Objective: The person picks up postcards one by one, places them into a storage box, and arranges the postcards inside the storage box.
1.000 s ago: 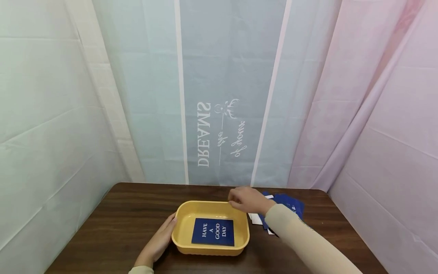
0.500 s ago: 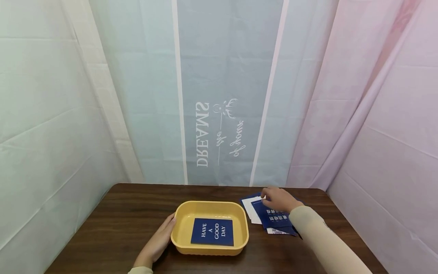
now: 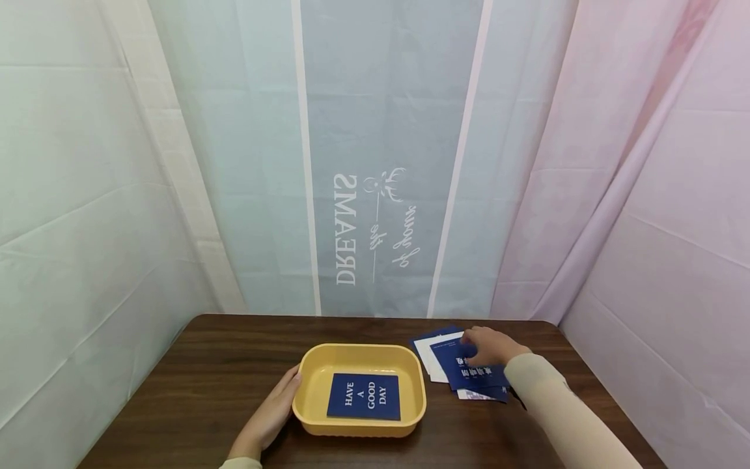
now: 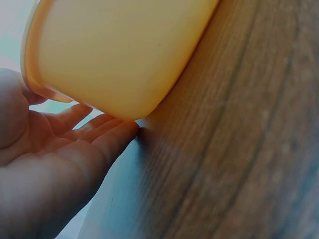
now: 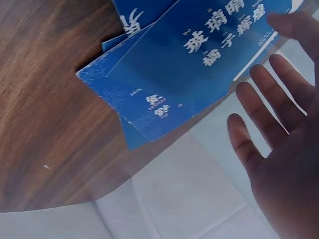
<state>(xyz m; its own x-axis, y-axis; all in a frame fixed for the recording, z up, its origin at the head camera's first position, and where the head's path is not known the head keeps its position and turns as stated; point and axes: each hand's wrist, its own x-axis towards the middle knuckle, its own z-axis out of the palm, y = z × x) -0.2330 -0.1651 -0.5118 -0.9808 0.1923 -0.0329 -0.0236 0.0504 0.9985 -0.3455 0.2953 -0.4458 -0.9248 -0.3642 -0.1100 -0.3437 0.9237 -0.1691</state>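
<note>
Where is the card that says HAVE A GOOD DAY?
In the head view, the blue card lies inside the yellow tray, low near the centre, between the left hand at the tray's left side and the card pile on the right.

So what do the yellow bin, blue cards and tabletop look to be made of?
Yellow bin: probably plastic; smooth, evenly coloured, softly shiny. Blue cards: likely printed paper or card; thin and flat, with lettering. Tabletop: smooth brown wood grain; solid wood or laminate, I can't tell.
</note>
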